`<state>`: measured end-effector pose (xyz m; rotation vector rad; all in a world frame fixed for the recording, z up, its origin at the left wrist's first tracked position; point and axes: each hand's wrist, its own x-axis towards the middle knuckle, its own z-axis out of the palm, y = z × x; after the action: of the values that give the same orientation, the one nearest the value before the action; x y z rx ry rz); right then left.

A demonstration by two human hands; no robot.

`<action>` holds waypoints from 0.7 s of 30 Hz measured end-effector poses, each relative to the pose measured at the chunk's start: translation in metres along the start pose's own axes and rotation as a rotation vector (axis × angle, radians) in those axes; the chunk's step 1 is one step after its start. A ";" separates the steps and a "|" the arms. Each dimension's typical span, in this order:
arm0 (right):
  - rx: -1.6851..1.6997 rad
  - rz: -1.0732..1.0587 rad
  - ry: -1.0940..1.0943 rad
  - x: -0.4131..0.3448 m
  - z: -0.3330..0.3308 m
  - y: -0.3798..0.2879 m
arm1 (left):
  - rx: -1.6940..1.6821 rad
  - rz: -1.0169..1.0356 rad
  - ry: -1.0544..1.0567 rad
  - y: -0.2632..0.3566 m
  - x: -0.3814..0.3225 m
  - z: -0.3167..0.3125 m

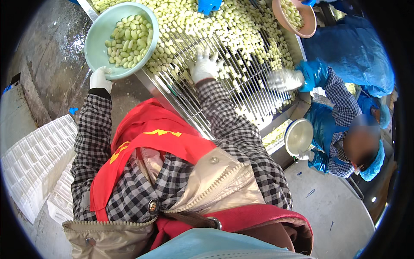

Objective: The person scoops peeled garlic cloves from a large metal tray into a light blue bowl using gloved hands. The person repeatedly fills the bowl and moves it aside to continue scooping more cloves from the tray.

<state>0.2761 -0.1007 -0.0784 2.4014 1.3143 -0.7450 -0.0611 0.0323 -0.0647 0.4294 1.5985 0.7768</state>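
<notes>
My left hand point(101, 79), in a white glove, grips the near rim of a pale green plastic basin point(91, 42). Oval pale green fruits or beans point(129, 42) fill part of the basin. My right hand point(205, 66), gloved in white too, lies with fingers spread over a slatted metal rack point(194, 103) and holds nothing that I can see. More of the same green pieces point(239, 35) cover the rack's far part in a thick layer, and scattered ones lie around my right hand.
At right a co-worker's blurred gloved hand point(286, 79) is over the rack; their other hand holds a pale bowl point(299, 137). A pink basin point(310, 21) stands at the far right corner, a blue-gloved hand point(209, 5) at the top. White plastic crates point(42, 155) are stacked at left.
</notes>
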 end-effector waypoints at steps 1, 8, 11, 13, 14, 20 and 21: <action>0.075 -0.054 0.074 0.005 -0.008 -0.007 | -0.028 -0.009 0.007 0.001 -0.002 0.000; 0.337 -0.215 0.182 0.128 -0.070 -0.065 | 0.303 0.177 -0.127 -0.008 0.014 -0.020; 0.182 -0.352 0.155 0.131 -0.068 -0.084 | 0.624 0.287 -0.110 -0.012 0.019 -0.022; 0.086 -0.515 0.025 0.112 -0.055 -0.095 | 0.203 0.126 -0.105 -0.014 0.019 -0.021; -0.026 -0.546 0.092 0.097 -0.044 -0.099 | 0.132 0.096 -0.067 -0.015 0.018 -0.022; -0.246 -0.598 0.055 0.023 0.021 -0.042 | 0.581 0.373 -0.183 -0.023 0.033 -0.036; -0.250 -0.520 0.041 0.016 0.028 -0.034 | 0.690 0.436 -0.180 -0.024 0.038 -0.039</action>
<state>0.2464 -0.0851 -0.1115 1.9045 1.9530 -0.6078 -0.1024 0.0311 -0.1077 1.3401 1.5898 0.4591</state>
